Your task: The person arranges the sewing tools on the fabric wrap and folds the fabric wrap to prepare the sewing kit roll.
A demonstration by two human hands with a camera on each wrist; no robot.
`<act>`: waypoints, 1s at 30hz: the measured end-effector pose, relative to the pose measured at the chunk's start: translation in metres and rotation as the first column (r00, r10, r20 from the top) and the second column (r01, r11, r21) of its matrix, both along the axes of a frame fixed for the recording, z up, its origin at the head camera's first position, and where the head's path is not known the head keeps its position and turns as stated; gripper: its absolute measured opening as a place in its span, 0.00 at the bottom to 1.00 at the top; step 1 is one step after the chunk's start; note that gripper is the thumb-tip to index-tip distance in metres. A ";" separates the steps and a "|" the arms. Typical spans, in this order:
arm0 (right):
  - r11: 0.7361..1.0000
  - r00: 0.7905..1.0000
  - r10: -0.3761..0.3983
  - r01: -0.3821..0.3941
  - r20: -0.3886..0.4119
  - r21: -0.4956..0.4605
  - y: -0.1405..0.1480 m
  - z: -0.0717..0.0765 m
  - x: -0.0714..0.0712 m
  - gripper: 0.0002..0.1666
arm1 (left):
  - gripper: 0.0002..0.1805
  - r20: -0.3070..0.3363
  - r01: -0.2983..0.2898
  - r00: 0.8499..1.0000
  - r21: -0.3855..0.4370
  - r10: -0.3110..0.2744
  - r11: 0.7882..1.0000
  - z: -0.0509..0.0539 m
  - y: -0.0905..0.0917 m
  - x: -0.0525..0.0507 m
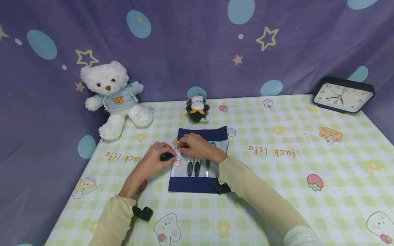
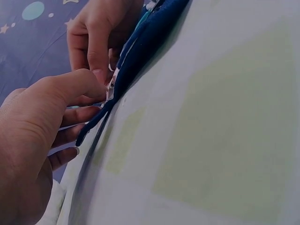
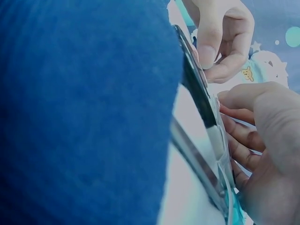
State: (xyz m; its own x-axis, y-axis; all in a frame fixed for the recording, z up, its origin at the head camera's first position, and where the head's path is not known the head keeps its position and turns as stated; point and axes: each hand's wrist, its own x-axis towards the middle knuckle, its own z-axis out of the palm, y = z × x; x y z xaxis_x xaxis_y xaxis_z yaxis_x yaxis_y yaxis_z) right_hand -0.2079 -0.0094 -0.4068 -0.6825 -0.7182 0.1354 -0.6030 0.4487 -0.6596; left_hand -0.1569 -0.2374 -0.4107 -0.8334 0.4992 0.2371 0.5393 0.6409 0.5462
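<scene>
A cloth tool roll point(image 1: 187, 184), navy at both ends and pale grey in the middle, lies unfolded on the table. My left hand point(image 1: 155, 157) pinches its left edge, where a dark flap is turned up. At that same edge, the curled fingertips of my right hand point(image 1: 197, 145) pinch a small white-and-pink piece point(image 1: 179, 153); its kind is mostly hidden. The roll holds two black-handled tools point(image 1: 193, 168), a slim metal tool point(image 1: 207, 168) and a turquoise-handled item point(image 1: 213, 144) partly under my right hand. Close by, the right wrist view shows a metal tool point(image 3: 197, 161).
A white teddy bear point(image 1: 118, 102) sits at the back left and a penguin plush point(image 1: 197, 108) behind the roll. A black-framed clock point(image 1: 344, 95) stands at the back right. The checked tablecloth point(image 1: 264, 198) covers the table up to the purple curtain point(image 1: 200, 44).
</scene>
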 end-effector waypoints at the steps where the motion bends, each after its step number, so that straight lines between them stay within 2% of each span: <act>1: 1.000 1.000 -0.003 0.003 0.004 -0.003 0.001 0.000 0.000 0.09 | 0.03 0.000 -0.001 1.000 -0.001 0.001 1.000 0.000 0.000 0.000; 9: 0.999 1.000 -0.022 0.022 0.019 -0.030 0.011 0.010 -0.004 0.12 | 0.02 -0.009 -0.021 1.000 0.007 0.021 1.000 0.002 0.001 -0.001; 13: 0.999 0.999 -0.030 0.030 0.020 -0.031 0.019 0.015 -0.006 0.11 | 0.03 0.002 -0.029 1.000 0.037 0.029 0.999 0.003 0.001 0.000; 16: 0.998 0.998 -0.048 0.050 0.031 -0.046 0.027 0.020 -0.006 0.12 | 0.03 0.014 -0.055 0.998 0.066 0.055 0.996 0.004 0.001 0.001; 23: 0.987 0.995 -0.092 0.095 0.026 -0.129 0.055 0.024 -0.010 0.13 | 0.04 0.019 -0.141 0.990 0.125 0.139 0.982 0.012 -0.004 0.010; 30: 0.969 0.975 -0.218 0.210 -0.046 -0.133 0.094 0.017 -0.016 0.12 | 0.02 0.013 -0.146 0.989 0.187 0.147 0.971 0.021 -0.016 0.022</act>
